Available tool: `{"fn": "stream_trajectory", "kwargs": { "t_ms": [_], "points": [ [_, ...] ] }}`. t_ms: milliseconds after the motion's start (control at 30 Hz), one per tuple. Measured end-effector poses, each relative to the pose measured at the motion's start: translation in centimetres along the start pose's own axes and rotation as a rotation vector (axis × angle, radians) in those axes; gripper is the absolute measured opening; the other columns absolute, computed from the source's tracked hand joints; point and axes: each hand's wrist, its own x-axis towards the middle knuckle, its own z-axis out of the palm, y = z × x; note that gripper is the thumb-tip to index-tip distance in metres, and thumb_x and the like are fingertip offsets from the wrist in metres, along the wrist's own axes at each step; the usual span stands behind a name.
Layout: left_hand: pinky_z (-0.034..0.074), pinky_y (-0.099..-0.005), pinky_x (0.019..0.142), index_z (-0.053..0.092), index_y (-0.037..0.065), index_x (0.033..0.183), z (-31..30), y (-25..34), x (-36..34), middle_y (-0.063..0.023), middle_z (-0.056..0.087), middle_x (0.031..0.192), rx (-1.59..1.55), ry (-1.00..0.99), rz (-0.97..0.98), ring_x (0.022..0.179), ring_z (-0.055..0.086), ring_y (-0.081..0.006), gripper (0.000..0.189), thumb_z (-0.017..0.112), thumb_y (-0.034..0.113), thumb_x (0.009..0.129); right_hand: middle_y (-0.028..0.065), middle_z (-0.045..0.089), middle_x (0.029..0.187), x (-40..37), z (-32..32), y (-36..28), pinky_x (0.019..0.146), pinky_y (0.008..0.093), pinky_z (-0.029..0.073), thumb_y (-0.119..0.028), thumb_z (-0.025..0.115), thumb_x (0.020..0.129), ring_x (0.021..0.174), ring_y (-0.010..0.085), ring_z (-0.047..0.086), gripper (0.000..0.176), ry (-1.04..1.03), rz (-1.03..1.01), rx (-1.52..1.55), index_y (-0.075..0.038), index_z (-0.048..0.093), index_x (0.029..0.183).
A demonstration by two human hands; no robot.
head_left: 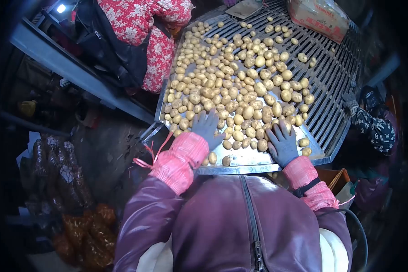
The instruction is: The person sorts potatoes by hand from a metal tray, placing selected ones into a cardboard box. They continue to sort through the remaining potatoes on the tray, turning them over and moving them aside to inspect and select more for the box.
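Many potatoes [222, 86] lie spread over a metal sorting table, some on its bare metal sheet [249, 157] near my body. My left hand [206, 129], in a grey glove, rests palm down at the near left edge of the potatoes with its fingers spread. On the right, my gloved right hand [283, 144] lies over the near edge of the pile, fingers apart and touching potatoes. Neither hand is wrapped round a potato. Pink sleeve covers [181, 161] reach over both my wrists.
Slatted bars [321, 95] form the table's right and far parts. A printed bag [319, 18] lies at the far right. A person in a red floral top [136, 20] stands at the left; another person's patterned sleeve [371, 129] is at the right. Filled net sacks [88, 233] stand lower left.
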Motion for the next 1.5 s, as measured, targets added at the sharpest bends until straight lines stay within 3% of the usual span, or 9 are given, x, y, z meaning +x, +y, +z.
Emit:
{"fn": "stream_trajectory", "kwargs": {
  "t_ms": [100,367,633,867,967,1167,1267,1367,1500],
  "points": [
    [0.007,-0.0626,0.119,0.014,0.016,0.159,-0.8,-0.2,2.6,-0.0126,0.014,0.165,0.051,-0.189,-0.062,0.149,0.013,-0.0449,0.097,0.047,0.072,0.088,0.0186,0.042,0.149,-0.3,0.8,0.2,0.115,0.0648,0.016,-0.034,0.056,0.092,0.143,0.0354,0.033,0.053,0.002,0.045,0.052,-0.015,0.05,0.142],
    [0.014,-0.0685,0.114,0.022,0.029,0.157,-0.2,-1.5,2.4,-0.0132,0.018,0.163,-0.034,-0.168,-0.133,0.149,0.007,-0.0471,0.084,0.057,0.058,0.087,0.0212,0.037,0.151,-0.4,1.0,0.3,0.115,0.0656,0.016,-0.037,0.058,0.091,0.141,0.0372,0.034,0.058,-0.008,0.087,0.081,-0.019,0.046,0.145],
    [0.024,-0.0686,0.109,0.034,0.026,0.152,1.4,-3.2,-4.9,-0.0143,0.031,0.157,-0.089,-0.093,-0.193,0.14,0.024,-0.05,0.077,0.061,0.054,0.087,0.0103,0.056,0.126,4.1,-1.9,-0.7,0.086,0.0434,0.045,-0.021,0.065,0.081,0.107,0.0298,0.058,0.049,0.132,-0.06,0.26,-0.017,0.057,0.128],
    [0.028,-0.0681,0.107,0.045,0.018,0.146,0.9,-2.0,-7.7,-0.0152,0.044,0.148,-0.007,0.033,-0.285,0.135,0.035,-0.0471,0.071,0.065,0.05,0.087,0.0137,0.056,0.114,13.3,0.8,-2.6,0.09,0.0443,0.042,-0.018,0.066,0.076,0.109,0.0336,0.055,0.052,-0.087,-0.093,0.116,-0.018,0.057,0.127],
    [0.045,-0.0528,0.099,0.054,0.011,0.139,0.5,-1.2,-7.8,-0.0137,0.057,0.133,-0.177,0.408,-0.088,0.118,0.056,-0.0347,0.059,0.068,0.039,0.089,0.0151,0.058,0.111,14.4,1.7,-3.4,0.087,0.0459,0.045,-0.021,0.066,0.077,0.107,0.0348,0.057,0.044,-0.118,-0.045,0.138,-0.016,0.058,0.12],
    [0.055,-0.0277,0.068,0.058,0.003,0.129,-0.8,2.0,-5.4,-0.0105,0.061,0.118,-1.553,0.034,-0.441,0.08,0.067,-0.0167,0.043,0.062,0.031,0.097,0.019,0.065,0.104,15.1,1.1,-4.1,0.08,0.0514,0.051,-0.034,0.063,0.082,0.097,0.0402,0.064,0.042,-0.367,-0.015,0.538,-0.011,0.058,0.117],
    [0.056,-0.031,0.073,0.055,0.002,0.131,-1.9,2.9,-5.0,-0.0108,0.061,0.119,-1.884,0.014,-0.663,0.082,0.067,-0.0199,0.045,0.058,0.034,0.099,0.0161,0.068,0.098,14.2,0.1,-5.5,0.084,0.0494,0.051,-0.044,0.065,0.081,0.1,0.0356,0.065,0.048,-0.36,0.159,0.675,-0.012,0.059,0.116],
    [0.057,-0.0393,0.079,0.054,0.004,0.131,-2.5,3.5,-5.1,-0.012,0.062,0.117,-2.287,-0.06,-0.641,0.089,0.068,-0.0273,0.046,0.057,0.036,0.098,0.0184,0.065,0.108,14.1,-3.5,-6.4,0.09,0.0457,0.047,-0.049,0.065,0.085,0.101,0.0353,0.062,0.047,-0.419,-0.036,1.022,-0.012,0.062,0.113],
    [0.053,-0.036,0.07,0.058,0.005,0.124,-0.4,3.0,-5.4,-0.012,0.066,0.107,-2.448,-0.155,-0.677,0.094,0.067,-0.0298,0.038,0.055,0.032,0.098,0.0171,0.062,0.106,15.9,-1.2,-2.6,0.091,0.0453,0.046,-0.033,0.061,0.088,0.103,0.034,0.06,0.03,0.006,-0.072,0.681,-0.011,0.062,0.109]
  ]
}}
